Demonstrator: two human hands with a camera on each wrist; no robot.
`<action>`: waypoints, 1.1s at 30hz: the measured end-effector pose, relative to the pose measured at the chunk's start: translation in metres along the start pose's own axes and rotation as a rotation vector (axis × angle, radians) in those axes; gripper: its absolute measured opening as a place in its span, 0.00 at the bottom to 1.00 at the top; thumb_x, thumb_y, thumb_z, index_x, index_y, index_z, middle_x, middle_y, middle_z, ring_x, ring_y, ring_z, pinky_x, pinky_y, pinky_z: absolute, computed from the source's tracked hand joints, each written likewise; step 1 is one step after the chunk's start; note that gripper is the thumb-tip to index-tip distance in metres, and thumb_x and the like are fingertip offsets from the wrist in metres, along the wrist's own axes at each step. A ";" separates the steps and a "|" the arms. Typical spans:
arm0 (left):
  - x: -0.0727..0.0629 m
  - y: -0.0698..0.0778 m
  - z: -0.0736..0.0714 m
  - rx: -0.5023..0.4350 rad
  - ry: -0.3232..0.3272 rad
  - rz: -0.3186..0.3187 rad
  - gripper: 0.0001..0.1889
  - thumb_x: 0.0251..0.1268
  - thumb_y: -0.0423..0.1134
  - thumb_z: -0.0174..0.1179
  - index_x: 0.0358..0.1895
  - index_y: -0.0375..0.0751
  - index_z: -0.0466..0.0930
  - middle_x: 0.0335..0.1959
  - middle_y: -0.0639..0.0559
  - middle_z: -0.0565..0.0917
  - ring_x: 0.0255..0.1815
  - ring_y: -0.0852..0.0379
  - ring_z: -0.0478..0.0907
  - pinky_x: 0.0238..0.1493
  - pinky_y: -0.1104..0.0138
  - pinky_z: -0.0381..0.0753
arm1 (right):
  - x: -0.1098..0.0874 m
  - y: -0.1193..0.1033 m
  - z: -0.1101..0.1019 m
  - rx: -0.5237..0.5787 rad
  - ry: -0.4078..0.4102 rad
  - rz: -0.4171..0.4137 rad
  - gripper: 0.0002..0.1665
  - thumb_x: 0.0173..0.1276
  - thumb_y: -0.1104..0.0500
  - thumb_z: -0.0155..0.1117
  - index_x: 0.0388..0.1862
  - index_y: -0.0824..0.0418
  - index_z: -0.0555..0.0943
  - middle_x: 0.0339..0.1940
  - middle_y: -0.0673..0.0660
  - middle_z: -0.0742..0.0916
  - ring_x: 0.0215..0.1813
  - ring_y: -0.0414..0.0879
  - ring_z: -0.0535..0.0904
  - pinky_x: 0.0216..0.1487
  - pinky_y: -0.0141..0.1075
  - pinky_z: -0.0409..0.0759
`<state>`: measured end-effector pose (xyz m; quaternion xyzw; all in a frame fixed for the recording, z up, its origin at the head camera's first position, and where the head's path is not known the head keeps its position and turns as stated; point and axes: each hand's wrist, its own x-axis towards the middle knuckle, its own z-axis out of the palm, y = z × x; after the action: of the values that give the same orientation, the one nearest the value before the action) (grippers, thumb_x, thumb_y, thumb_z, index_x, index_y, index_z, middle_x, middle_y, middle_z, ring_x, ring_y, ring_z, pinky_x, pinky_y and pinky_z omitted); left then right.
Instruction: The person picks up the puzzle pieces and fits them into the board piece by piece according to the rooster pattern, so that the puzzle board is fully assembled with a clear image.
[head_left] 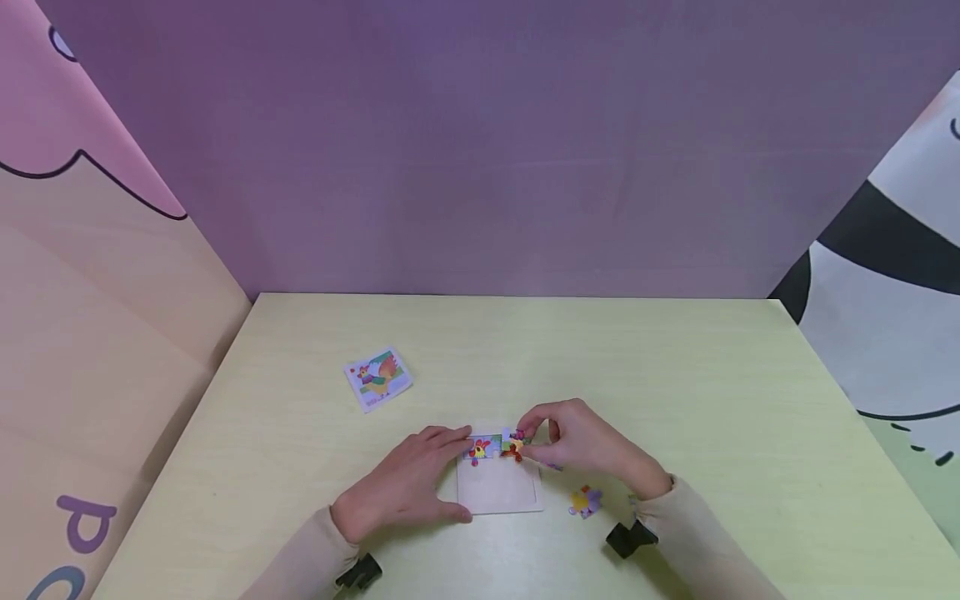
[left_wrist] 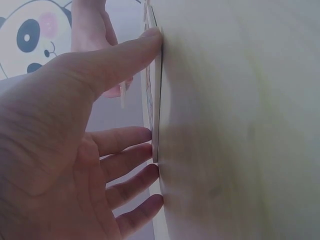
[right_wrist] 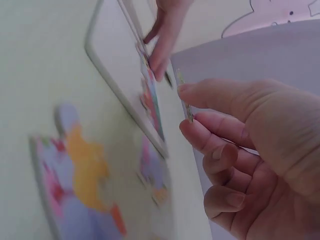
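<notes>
A white puzzle tray [head_left: 498,492] lies on the table, with colourful puzzle pieces [head_left: 480,450] along its far edge and its near part bare. My left hand [head_left: 412,479] rests at the tray's left side, thumb by the near corner and fingertips at the far one, fingers nearly straight. Over the far right corner my right hand [head_left: 581,437] pinches a thin puzzle piece [right_wrist: 185,102] between thumb and forefinger. The right wrist view shows that piece edge-on, raised beside the tray, its picture mostly hidden.
A loose yellow and purple piece [head_left: 585,502] lies right of the tray. Another loose piece [right_wrist: 151,167] lies by the tray's right corner, partly under my right hand in the head view. A square picture card [head_left: 378,379] sits farther back on the left. A purple wall [head_left: 480,167] stands behind the table.
</notes>
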<state>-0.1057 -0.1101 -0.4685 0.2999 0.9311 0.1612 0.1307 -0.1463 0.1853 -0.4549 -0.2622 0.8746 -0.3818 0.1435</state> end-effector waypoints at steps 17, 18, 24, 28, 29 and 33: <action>-0.001 0.000 0.000 -0.001 0.013 0.022 0.49 0.59 0.65 0.75 0.79 0.44 0.71 0.83 0.54 0.69 0.80 0.48 0.67 0.80 0.49 0.69 | 0.007 -0.013 0.043 0.041 -0.036 -0.101 0.10 0.67 0.57 0.78 0.46 0.57 0.91 0.32 0.43 0.88 0.29 0.30 0.73 0.33 0.25 0.76; -0.002 0.000 -0.001 -0.002 0.014 0.023 0.49 0.59 0.64 0.75 0.79 0.44 0.71 0.83 0.54 0.69 0.80 0.48 0.67 0.80 0.49 0.69 | 0.007 -0.015 0.044 0.040 -0.031 -0.105 0.10 0.67 0.58 0.78 0.46 0.57 0.91 0.33 0.43 0.89 0.29 0.30 0.73 0.33 0.25 0.75; -0.002 0.000 -0.001 -0.003 0.016 0.028 0.48 0.59 0.64 0.75 0.79 0.43 0.71 0.83 0.53 0.69 0.80 0.49 0.67 0.80 0.49 0.69 | 0.008 -0.020 0.052 -0.005 0.011 -0.142 0.09 0.66 0.61 0.78 0.45 0.58 0.92 0.37 0.46 0.91 0.28 0.28 0.72 0.32 0.25 0.76; -0.002 -0.001 -0.002 0.003 0.015 0.030 0.49 0.59 0.65 0.75 0.79 0.44 0.71 0.84 0.53 0.68 0.80 0.48 0.67 0.79 0.49 0.70 | 0.009 -0.023 0.055 -0.029 0.018 -0.171 0.11 0.66 0.62 0.77 0.47 0.59 0.93 0.36 0.47 0.90 0.27 0.28 0.70 0.31 0.25 0.74; -0.002 -0.001 -0.002 0.003 0.015 0.030 0.49 0.59 0.65 0.75 0.79 0.43 0.71 0.84 0.53 0.68 0.80 0.48 0.67 0.79 0.48 0.70 | 0.009 -0.023 0.055 -0.031 0.017 -0.172 0.11 0.66 0.62 0.76 0.47 0.59 0.93 0.37 0.47 0.90 0.27 0.28 0.70 0.32 0.25 0.74; -0.002 -0.001 -0.002 -0.020 0.031 0.027 0.51 0.58 0.64 0.76 0.80 0.43 0.68 0.81 0.50 0.72 0.79 0.47 0.69 0.77 0.48 0.72 | 0.010 -0.025 0.056 -0.046 0.021 -0.182 0.12 0.67 0.62 0.75 0.49 0.59 0.93 0.40 0.48 0.91 0.30 0.30 0.72 0.34 0.25 0.75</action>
<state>-0.1052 -0.1121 -0.4670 0.3087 0.9272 0.1768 0.1170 -0.1208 0.1321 -0.4746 -0.3399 0.8572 -0.3756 0.0931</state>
